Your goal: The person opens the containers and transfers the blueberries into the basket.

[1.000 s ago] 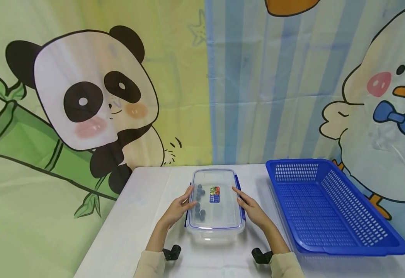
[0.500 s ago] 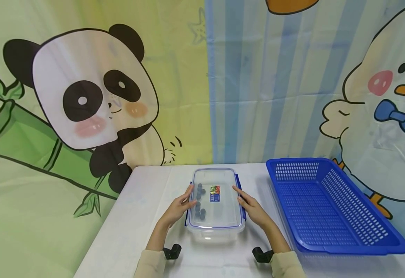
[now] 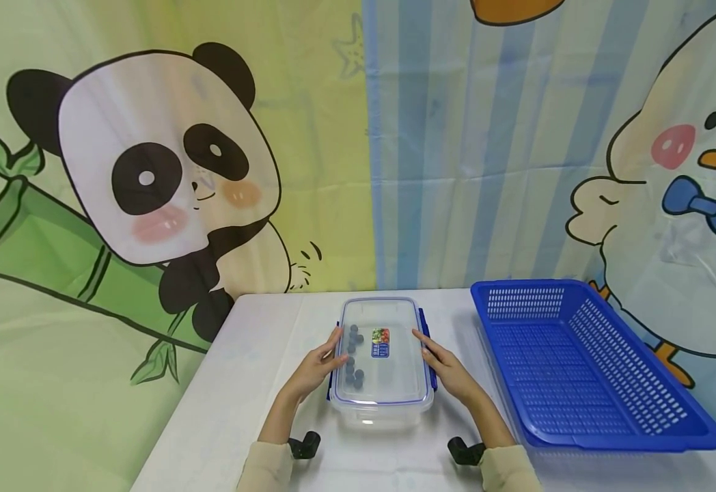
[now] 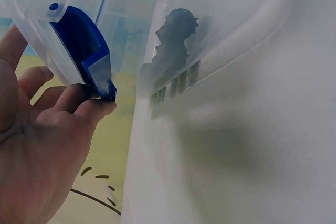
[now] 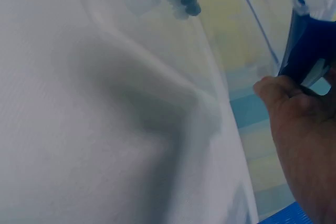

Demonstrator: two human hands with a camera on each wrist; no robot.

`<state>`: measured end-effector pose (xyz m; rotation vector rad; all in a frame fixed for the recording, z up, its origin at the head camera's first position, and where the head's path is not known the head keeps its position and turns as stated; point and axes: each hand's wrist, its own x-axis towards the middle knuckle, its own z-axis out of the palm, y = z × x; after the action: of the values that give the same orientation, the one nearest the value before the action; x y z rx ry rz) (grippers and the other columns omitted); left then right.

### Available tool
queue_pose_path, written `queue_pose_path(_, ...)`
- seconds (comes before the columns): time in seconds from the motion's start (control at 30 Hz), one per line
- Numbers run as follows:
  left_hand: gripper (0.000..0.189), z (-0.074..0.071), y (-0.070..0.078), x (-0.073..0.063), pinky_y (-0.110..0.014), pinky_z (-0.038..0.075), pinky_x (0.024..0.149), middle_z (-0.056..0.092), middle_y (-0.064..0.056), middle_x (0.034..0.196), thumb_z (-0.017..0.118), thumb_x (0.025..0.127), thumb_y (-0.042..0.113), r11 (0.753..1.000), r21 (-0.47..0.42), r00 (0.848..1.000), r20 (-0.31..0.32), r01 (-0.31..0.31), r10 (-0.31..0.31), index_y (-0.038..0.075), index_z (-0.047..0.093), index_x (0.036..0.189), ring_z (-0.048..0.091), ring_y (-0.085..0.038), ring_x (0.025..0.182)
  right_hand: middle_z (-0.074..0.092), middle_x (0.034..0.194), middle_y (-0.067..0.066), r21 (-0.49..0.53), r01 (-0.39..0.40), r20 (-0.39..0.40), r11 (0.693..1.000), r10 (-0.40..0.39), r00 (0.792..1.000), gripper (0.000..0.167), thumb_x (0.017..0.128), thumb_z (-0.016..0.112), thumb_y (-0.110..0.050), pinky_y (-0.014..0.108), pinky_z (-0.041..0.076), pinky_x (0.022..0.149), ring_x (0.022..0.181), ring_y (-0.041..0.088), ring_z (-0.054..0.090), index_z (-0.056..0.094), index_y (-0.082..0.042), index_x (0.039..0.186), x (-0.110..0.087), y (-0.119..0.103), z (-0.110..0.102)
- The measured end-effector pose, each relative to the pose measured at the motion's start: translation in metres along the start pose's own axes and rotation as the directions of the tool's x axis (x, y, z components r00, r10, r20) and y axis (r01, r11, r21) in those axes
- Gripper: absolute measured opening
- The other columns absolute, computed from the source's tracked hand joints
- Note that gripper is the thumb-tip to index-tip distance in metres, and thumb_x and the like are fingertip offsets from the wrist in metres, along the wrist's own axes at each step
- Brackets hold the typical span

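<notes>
A clear plastic food container (image 3: pixel 395 386) with a blue-edged lid stands between both hands in the head view. Small dark round things, like blueberries (image 3: pixel 359 375), show through its left side. My left hand (image 3: pixel 310 374) has its thumb over the lid's left edge; in the left wrist view its fingers curl at the lower end of a blue latch (image 4: pixel 79 40), which stands out from the wall. On the other side, my right hand (image 3: pixel 453 374) holds the right latch (image 3: pixel 425 326), its fingertips over the lid edge. The right wrist view shows that latch (image 5: pixel 310 45) angled outward, partly hidden by the hand.
A large blue perforated basket (image 3: pixel 579 376) sits to the right on the white table (image 3: pixel 229 396), above a clear plastic edge. Behind the table hangs a curtain (image 3: pixel 315 137) with cartoon prints. Black wrist mounts (image 3: pixel 305 445) show at the cuffs.
The right latch has swung slightly outward, and my right hand has shifted a little to the right with it. My left hand and the container stay about where they were.
</notes>
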<state>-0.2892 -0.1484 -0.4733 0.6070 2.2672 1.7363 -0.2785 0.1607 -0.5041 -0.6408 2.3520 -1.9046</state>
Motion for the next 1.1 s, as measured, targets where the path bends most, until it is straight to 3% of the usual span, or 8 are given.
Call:
queue_pose_path(0.3, 0.067, -0.001, 0.000, 0.003, -0.037, 0.017, 0.110, 0.005, -0.012, 0.153, 0.058, 0.092, 0.018, 1.000, 0.026, 1.000, -0.012, -0.013, 0.014, 0.005, 0.020, 0.146, 0.005, -0.024, 0.139, 0.029, 0.147, 0.015, -0.103, 0.087, -0.022, 0.991, -0.090, 0.996, 0.044, 0.100, 0.039, -0.019, 0.054, 0.026, 0.105, 0.133, 0.035, 0.024, 0.034, -0.011, 0.143, 0.001, 0.002, -0.001)
queue_pose_path(0.47, 0.067, 0.000, 0.001, 0.003, -0.036, 0.018, 0.110, 0.005, -0.012, 0.153, 0.058, 0.092, 0.018, 1.000, 0.017, 1.000, -0.008, -0.015, 0.015, 0.005, 0.020, 0.146, 0.007, -0.025, 0.138, 0.035, 0.144, 0.012, -0.134, -0.056, -0.124, 0.989, 0.039, 0.991, 0.050, 0.093, 0.055, -0.034, 0.051, 0.033, 0.103, 0.130, 0.032, 0.034, 0.042, -0.021, 0.140, 0.001, -0.001, 0.004)
queue_pose_path(0.57, 0.068, 0.001, 0.001, 0.002, -0.036, 0.019, 0.110, 0.004, -0.012, 0.153, 0.058, 0.092, 0.018, 1.000, 0.016, 1.000, -0.010, -0.010, 0.010, 0.005, 0.020, 0.146, 0.008, -0.025, 0.138, 0.037, 0.143, 0.013, -0.248, -0.142, -0.183, 0.958, 0.098, 0.978, 0.056, 0.087, 0.061, -0.041, 0.055, 0.033, 0.102, 0.129, 0.035, 0.035, 0.044, -0.028, 0.138, 0.000, -0.006, 0.008)
queue_pose_path(0.7, 0.068, 0.002, 0.002, 0.001, -0.035, 0.020, 0.109, 0.005, -0.014, 0.152, 0.059, 0.091, 0.018, 0.999, 0.034, 1.000, -0.020, -0.020, 0.021, 0.004, 0.020, 0.145, 0.008, -0.026, 0.138, 0.034, 0.144, 0.017, -0.364, -0.172, -0.225, 0.915, 0.093, 0.970, 0.059, 0.085, 0.064, -0.041, 0.063, 0.030, 0.099, 0.129, 0.040, 0.032, 0.043, -0.028, 0.139, 0.000, -0.014, 0.013)
queue_pose_path(0.87, 0.067, 0.002, 0.003, 0.002, -0.035, 0.018, 0.110, 0.006, -0.015, 0.152, 0.058, 0.092, 0.016, 0.997, 0.067, 0.999, -0.022, -0.028, 0.030, 0.003, 0.020, 0.145, 0.006, -0.025, 0.139, 0.019, 0.148, 0.023, -0.393, -0.188, -0.229, 0.900, 0.102, 0.968, 0.063, 0.085, 0.063, -0.039, 0.068, 0.029, 0.096, 0.129, 0.047, 0.025, 0.039, -0.026, 0.142, -0.001, -0.018, 0.017)
queue_pose_path(0.97, 0.067, 0.002, 0.003, 0.002, -0.036, 0.018, 0.110, 0.006, -0.013, 0.152, 0.058, 0.092, 0.015, 0.997, 0.071, 1.000, -0.019, -0.022, 0.023, 0.004, 0.019, 0.145, 0.006, -0.024, 0.139, 0.010, 0.151, 0.023, -0.413, -0.195, -0.240, 0.890, 0.100, 0.966, 0.065, 0.085, 0.062, -0.043, 0.071, 0.020, 0.096, 0.130, 0.052, 0.015, 0.037, -0.027, 0.142, -0.003, -0.015, 0.019)
queue_pose_path(1.1, 0.067, 0.002, 0.002, 0.002, -0.038, 0.018, 0.110, 0.006, -0.013, 0.152, 0.058, 0.092, 0.015, 0.997, 0.074, 1.000, -0.025, -0.016, 0.018, 0.004, 0.020, 0.145, 0.007, -0.025, 0.138, 0.010, 0.152, 0.018, -0.458, -0.149, -0.254, 0.876, 0.032, 0.967, 0.063, 0.085, 0.064, -0.039, 0.068, 0.007, 0.103, 0.136, 0.044, 0.007, 0.040, -0.024, 0.141, -0.003, -0.010, 0.021)
